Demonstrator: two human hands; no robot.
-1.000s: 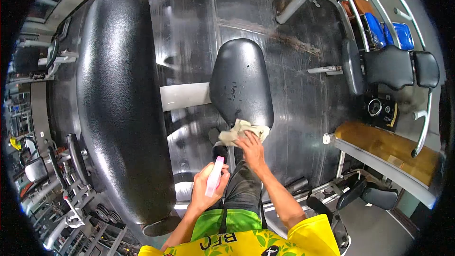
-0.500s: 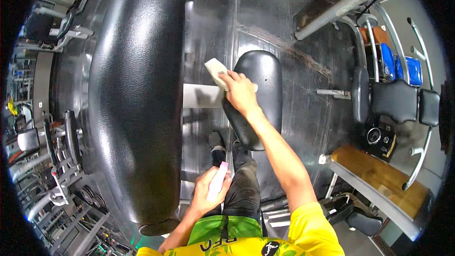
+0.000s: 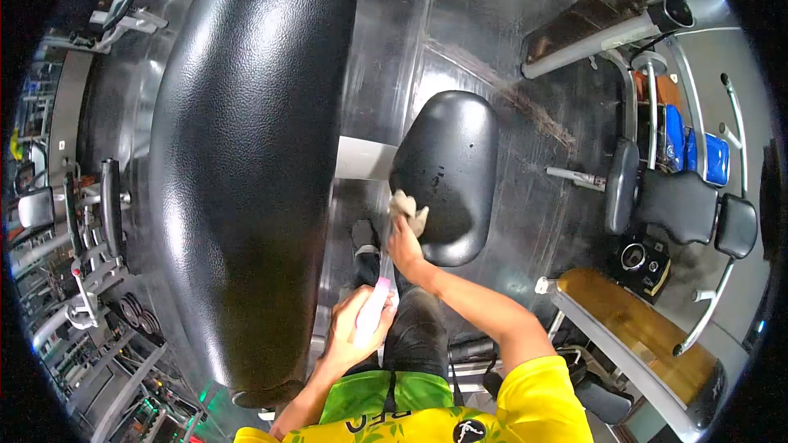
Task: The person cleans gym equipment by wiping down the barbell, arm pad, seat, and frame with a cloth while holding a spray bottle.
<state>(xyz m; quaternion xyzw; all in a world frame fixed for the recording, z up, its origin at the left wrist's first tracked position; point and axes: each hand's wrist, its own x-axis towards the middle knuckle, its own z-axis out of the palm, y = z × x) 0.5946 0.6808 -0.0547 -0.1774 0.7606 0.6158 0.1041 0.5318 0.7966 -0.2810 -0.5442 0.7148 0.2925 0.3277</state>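
My right hand (image 3: 405, 248) grips a crumpled pale cloth (image 3: 409, 212) at the near left edge of the small black padded seat (image 3: 455, 164). Dark spots show on the seat's surface. Lower down, my left hand (image 3: 355, 320) is wrapped round a pale bottle with a pink top (image 3: 373, 310), held upright in front of my legs. To the left of both hands lies the long black padded bench (image 3: 254, 139). A light metal bar (image 3: 364, 158) runs between the bench and the seat.
At the right are a machine with black pads (image 3: 677, 205), blue bags (image 3: 712, 158) and a brown padded bench (image 3: 628, 324). A thick metal post (image 3: 591, 43) stands at the upper right. Weight machines and plates (image 3: 139, 313) line the left side.
My right hand first swept the cloth up to the seat's upper left side, then came back down to its near left edge. My left hand keeps its hold on the bottle.
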